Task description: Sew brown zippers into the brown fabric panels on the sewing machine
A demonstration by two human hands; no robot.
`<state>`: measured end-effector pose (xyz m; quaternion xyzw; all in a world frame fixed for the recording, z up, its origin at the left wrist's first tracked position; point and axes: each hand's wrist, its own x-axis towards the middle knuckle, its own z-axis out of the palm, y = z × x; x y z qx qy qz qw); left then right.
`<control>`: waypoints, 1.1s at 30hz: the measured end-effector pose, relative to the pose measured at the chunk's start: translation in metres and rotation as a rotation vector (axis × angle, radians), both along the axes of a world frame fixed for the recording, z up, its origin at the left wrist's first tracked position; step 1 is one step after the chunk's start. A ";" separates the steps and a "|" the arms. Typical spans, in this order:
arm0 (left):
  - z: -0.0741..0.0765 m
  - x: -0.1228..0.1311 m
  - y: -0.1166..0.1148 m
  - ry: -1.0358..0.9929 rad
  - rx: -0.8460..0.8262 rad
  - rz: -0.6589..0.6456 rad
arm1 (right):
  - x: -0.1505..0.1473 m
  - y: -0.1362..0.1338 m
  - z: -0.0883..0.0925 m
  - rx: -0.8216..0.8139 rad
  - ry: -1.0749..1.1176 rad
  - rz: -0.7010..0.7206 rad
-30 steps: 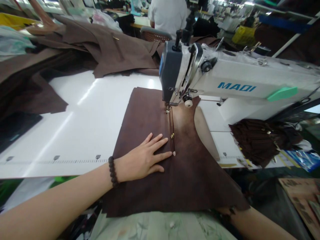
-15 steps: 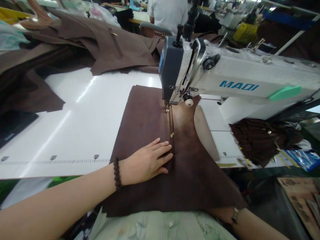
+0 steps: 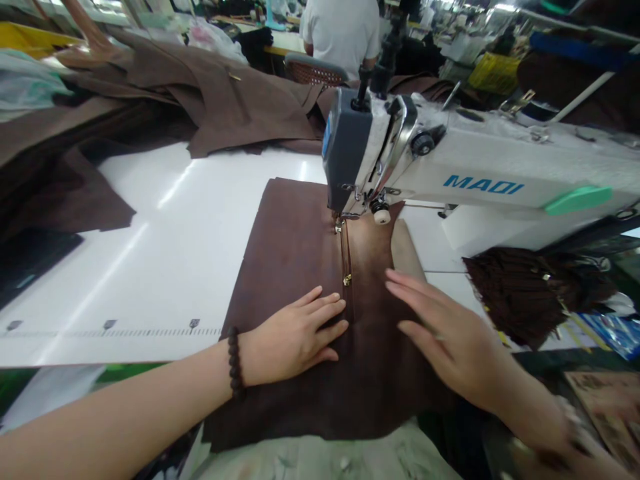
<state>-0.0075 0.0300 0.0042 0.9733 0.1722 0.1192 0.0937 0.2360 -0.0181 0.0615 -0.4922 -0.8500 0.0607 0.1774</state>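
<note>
A dark brown leather panel (image 3: 285,260) lies under the needle area of a white sewing machine (image 3: 450,167) and hangs over the table's front edge. A zipper (image 3: 345,250) with a gold-coloured zipper pull (image 3: 347,280) runs down it from the presser foot (image 3: 339,227). My left hand (image 3: 300,333) rests flat on the leather, left of the zipper, its fingertips close to the zipper's lower end. Over the panel's right part is my right hand (image 3: 445,327), fingers stretched out and holding nothing; whether its fingertips touch the leather I cannot tell.
Large brown leather pieces (image 3: 250,113) are heaped at the back left. A bundle of dark brown pieces (image 3: 525,293) lies right of the machine. A dark flat object (image 3: 35,263) is at the left. Beyond the machine, a person in a white shirt (image 3: 343,37) sits facing away.
My right hand has come up from beneath the panel's lower right corner to above its right side. That corner has dropped out of sight. My left hand stays on the leather.
</note>
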 end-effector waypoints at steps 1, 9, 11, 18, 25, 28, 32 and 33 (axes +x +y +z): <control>0.000 0.000 0.000 0.002 -0.003 -0.001 | -0.008 0.010 -0.010 -0.001 -0.032 0.022; 0.005 0.001 -0.002 0.004 -0.014 0.019 | -0.024 0.041 -0.066 -0.002 -0.118 0.074; 0.003 0.006 -0.005 0.001 -0.007 0.050 | -0.019 0.040 -0.063 -0.008 -0.125 0.086; -0.003 0.014 -0.011 -0.024 -0.001 0.117 | -0.017 0.042 -0.058 0.025 -0.186 0.097; 0.000 0.011 -0.006 -0.006 -0.003 0.104 | -0.020 0.042 -0.060 0.032 -0.203 0.074; -0.001 0.011 -0.003 -0.007 -0.001 0.106 | -0.022 0.046 -0.061 0.019 -0.189 0.053; -0.002 0.011 0.005 0.000 0.001 0.103 | -0.024 0.052 -0.062 0.007 -0.183 0.029; -0.003 0.010 0.008 0.000 0.004 0.102 | -0.024 0.054 -0.062 0.005 -0.186 0.024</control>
